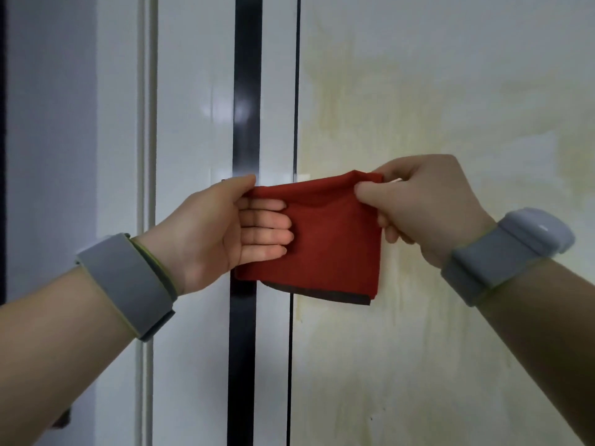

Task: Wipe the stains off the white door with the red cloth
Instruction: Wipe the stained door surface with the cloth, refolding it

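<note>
A folded red cloth (331, 243) hangs in the air in front of the white door (450, 91), held between both hands. My left hand (222, 233) holds its left edge, thumb behind the top corner and four fingers laid across the front. My right hand (428, 204) pinches the top right corner between thumb and curled fingers. Yellowish stains (370, 130) spread in streaks over the door panel, above and below the cloth. A dark edge shows along the cloth's bottom fold.
A black vertical strip (246, 91) runs down left of the stained panel, with a thin dark gap (296, 91) beside it. White frame mouldings (146, 123) and a pale wall (48, 123) lie further left. Grey bands wrap both wrists.
</note>
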